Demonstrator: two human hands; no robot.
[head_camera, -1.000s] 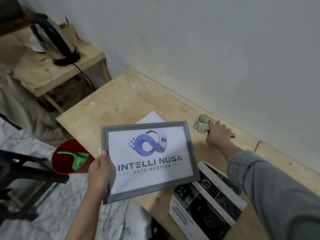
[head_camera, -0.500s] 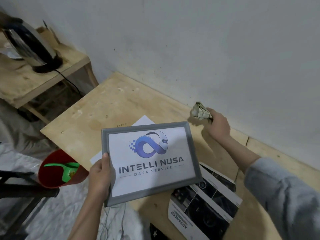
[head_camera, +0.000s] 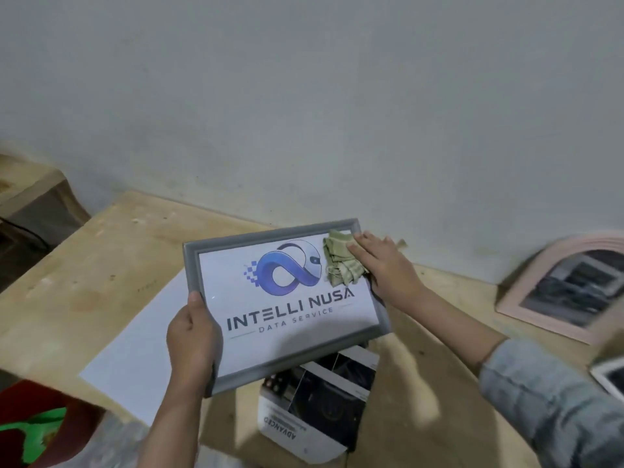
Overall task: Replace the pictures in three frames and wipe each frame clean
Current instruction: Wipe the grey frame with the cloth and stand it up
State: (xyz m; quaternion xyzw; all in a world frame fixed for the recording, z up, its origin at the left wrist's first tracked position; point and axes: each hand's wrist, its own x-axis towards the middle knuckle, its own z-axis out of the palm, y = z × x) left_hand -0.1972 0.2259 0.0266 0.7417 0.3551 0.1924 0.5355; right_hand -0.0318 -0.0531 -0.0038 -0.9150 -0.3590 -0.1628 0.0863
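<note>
A grey frame (head_camera: pixel 287 361) with a white logo picture reading INTELLI NUSA is held tilted above the wooden table (head_camera: pixel 101 265). My left hand (head_camera: pixel 194 339) grips its lower left edge, thumb on the front. My right hand (head_camera: pixel 385 268) presses a crumpled greenish cloth (head_camera: pixel 339 261) flat onto the glass at the upper right corner, fingers straight. A pink frame (head_camera: pixel 526 309) with a dark picture lies at the right by the wall. Another frame's white corner (head_camera: pixel 607 380) shows at the right edge.
A white sheet of paper (head_camera: pixel 135 349) lies on the table under the grey frame. A dark printed sheet (head_camera: pixel 317 407) marked ADVANCED lies at the table's front edge. A red bucket (head_camera: pixel 37 430) with something green inside stands on the floor at lower left. A grey wall runs close behind.
My right hand lifted the cloth from the table by the wall and brought it onto the frame's upper right corner. The view swung right, showing the pink frame.
</note>
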